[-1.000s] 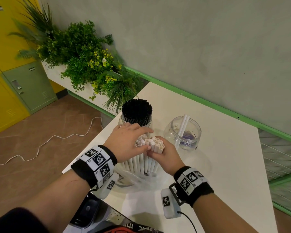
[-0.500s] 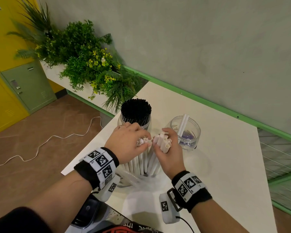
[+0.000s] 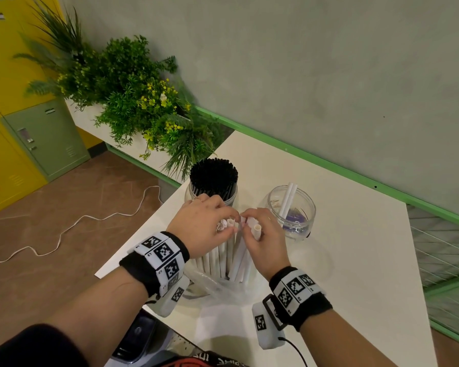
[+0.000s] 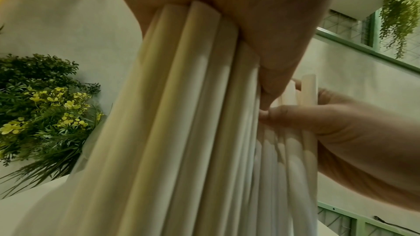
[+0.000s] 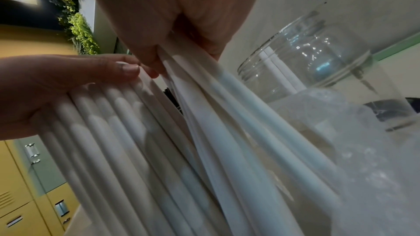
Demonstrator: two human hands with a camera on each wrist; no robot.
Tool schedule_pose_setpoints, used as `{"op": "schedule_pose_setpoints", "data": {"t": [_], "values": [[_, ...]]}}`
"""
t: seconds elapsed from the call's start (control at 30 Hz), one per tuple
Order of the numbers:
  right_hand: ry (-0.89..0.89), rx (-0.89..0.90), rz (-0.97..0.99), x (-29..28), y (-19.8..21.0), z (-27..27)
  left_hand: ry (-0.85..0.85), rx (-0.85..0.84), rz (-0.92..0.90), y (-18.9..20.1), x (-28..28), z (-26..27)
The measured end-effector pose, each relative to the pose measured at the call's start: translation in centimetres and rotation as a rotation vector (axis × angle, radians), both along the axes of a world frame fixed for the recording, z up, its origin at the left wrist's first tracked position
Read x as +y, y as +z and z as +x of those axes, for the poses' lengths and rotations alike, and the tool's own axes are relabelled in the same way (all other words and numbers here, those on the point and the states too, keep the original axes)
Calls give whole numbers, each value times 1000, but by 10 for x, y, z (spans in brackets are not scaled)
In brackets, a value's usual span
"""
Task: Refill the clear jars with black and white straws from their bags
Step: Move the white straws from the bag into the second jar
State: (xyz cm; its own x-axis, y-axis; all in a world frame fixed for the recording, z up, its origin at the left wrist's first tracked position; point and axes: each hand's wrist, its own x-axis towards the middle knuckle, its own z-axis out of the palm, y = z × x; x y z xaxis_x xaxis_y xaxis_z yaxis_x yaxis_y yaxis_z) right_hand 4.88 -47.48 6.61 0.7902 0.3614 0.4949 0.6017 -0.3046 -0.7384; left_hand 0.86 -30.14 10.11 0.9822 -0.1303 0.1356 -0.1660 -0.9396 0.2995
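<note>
Head view: on the table [image 3: 355, 260], the left hand [image 3: 204, 226] and right hand [image 3: 265, 239] each clasp part of the upright white straws [image 3: 231, 255], whose feet stand in a clear bag [image 3: 217, 284]. Behind are a jar of black straws [image 3: 214, 178] and a near-empty jar [image 3: 292, 210].

Left wrist: fingers [image 4: 272, 42] curl round the straws.

Right wrist: fingers [image 5: 193, 30] pinch several straws, splayed from the rest.

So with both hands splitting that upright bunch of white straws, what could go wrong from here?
1. The white straws stand on end, held only near their tops by the left hand and right hand; loose ones could fan out and topple.
2. The near-empty jar sits close beside the right hand, so a bump might tip it.
</note>
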Motion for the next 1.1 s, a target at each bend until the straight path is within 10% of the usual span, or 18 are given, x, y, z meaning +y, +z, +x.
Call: {"op": "schedule_pose_setpoints", "data": {"t": [0.27, 0.6, 1.1], "values": [[6, 52, -76, 5, -1, 11, -5, 6, 1, 0, -3, 3], [-19, 247, 309, -29, 59, 11, -7, 17, -12, 0, 0, 8], [-252, -61, 532, -63, 151, 56, -7, 38, -8, 0, -7, 10]]}}
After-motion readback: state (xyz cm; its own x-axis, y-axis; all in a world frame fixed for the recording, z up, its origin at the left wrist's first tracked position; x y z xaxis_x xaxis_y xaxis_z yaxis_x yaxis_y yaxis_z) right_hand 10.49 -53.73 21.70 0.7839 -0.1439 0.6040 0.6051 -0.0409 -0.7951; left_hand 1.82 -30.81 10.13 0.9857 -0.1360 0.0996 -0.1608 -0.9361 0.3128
